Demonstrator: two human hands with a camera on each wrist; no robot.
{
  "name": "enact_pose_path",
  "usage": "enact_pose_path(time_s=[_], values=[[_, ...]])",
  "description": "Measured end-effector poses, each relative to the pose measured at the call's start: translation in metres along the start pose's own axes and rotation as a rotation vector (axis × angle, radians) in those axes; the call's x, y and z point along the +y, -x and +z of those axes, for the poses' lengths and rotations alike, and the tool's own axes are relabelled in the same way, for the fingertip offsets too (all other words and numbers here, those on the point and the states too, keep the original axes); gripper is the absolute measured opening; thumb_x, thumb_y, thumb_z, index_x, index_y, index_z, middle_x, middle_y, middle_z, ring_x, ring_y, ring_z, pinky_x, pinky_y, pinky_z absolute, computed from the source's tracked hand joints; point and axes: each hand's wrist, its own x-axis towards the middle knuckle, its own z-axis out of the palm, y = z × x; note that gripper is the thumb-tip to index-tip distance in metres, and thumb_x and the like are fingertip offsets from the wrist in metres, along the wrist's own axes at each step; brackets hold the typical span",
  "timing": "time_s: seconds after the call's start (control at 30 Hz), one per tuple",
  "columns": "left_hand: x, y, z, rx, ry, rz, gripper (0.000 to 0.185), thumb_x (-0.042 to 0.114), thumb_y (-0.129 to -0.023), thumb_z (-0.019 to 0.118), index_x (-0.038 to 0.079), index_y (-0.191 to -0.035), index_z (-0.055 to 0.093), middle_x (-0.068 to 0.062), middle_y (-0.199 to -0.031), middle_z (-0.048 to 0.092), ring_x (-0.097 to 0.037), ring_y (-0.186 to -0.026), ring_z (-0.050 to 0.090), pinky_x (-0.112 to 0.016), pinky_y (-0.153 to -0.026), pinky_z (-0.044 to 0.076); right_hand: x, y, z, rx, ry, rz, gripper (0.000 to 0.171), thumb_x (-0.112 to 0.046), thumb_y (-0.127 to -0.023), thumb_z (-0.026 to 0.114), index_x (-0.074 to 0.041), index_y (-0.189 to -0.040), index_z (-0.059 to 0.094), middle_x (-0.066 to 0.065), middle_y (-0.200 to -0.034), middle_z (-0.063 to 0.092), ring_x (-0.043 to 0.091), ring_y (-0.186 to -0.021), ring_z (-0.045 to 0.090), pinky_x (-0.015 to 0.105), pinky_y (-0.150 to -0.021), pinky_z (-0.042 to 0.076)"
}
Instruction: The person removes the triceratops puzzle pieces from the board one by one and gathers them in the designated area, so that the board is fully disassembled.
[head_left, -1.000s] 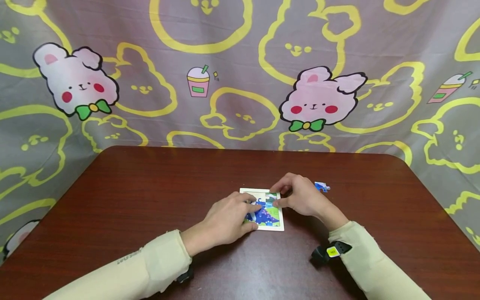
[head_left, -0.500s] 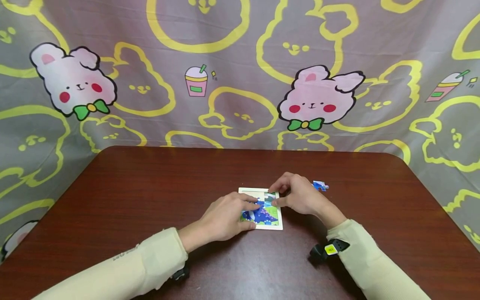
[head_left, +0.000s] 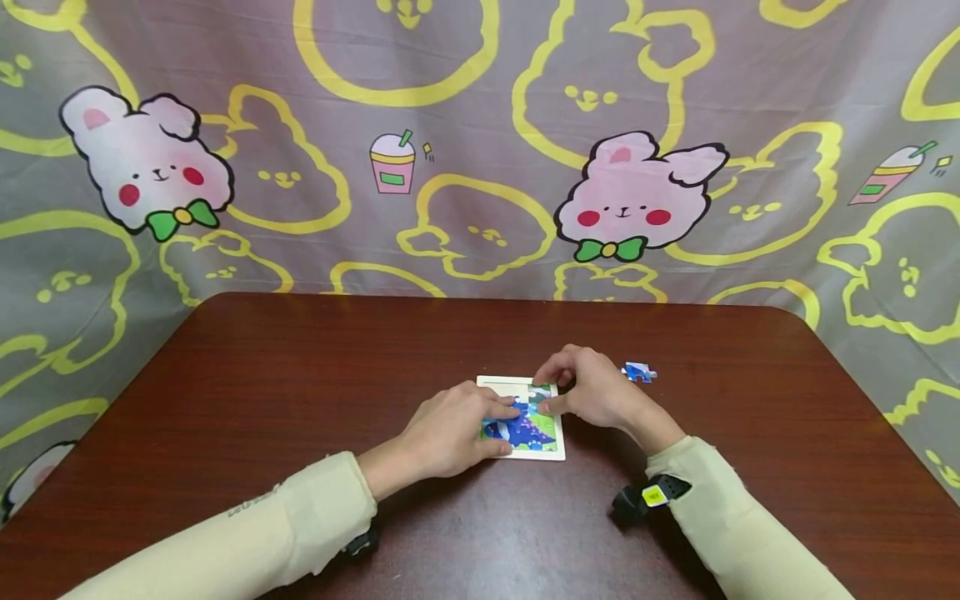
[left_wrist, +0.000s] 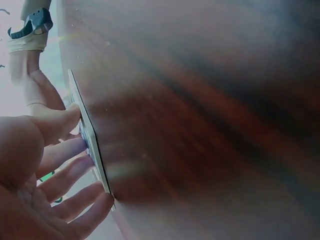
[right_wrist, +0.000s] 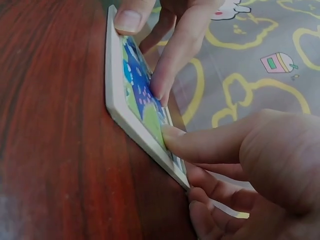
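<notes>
A small jigsaw puzzle in a white frame lies on the table, showing a blue dinosaur-like picture with pink spots. Pale bare backing shows in its upper left part. My left hand rests on it from the left, thumb at the near rim and fingers extended across the picture. At the upper right corner, my right hand grips the puzzle: its thumb presses the picture in the right wrist view, other fingers curl by the frame's edge. A loose blue puzzle piece lies just beyond the right hand.
The dark red-brown table has rounded far corners. Behind it hangs a grey curtain with yellow outlines and rabbit faces. Dark straps with small devices sit on both wrists over light sleeves.
Both hands stay at the puzzle with almost no motion. My right thumb has shifted very slightly left on the picture. The view itself moves a little.
</notes>
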Motion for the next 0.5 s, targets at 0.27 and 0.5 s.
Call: enact_pose_path(time_s=[0.27, 0.5], values=[[-0.0006, -0.0011, 0.0003, -0.003, -0.019, 0.002, 0.045, 0.042, -0.086, 0.075, 0.028, -0.128, 0.068, 0.009, -0.135, 0.064, -0.017, -0.123, 0.06, -0.041, -0.085, 0.056, 0.0, -0.0033, -0.0008, -0.071, -0.061, -0.001, 0.028, -0.013, -0.076, 0.085, -0.014, -0.099, 0.069, 0.005, -0.095, 0.059, 0.021, -0.083, 0.051, 0.033, -0.074, 0.044], [-0.0002, -0.0009, -0.0002, -0.007, -0.021, -0.006, 0.046, 0.042, -0.086, 0.075, 0.029, -0.128, 0.067, 0.009, -0.136, 0.063, -0.018, -0.123, 0.06, -0.042, -0.083, 0.057, -0.0018, -0.0028, 0.0013, -0.07, -0.081, -0.01, 0.022, -0.01, -0.078, 0.083, -0.014, -0.093, 0.068, 0.008, -0.095, 0.057, 0.022, -0.08, 0.051, 0.033, -0.07, 0.043]])
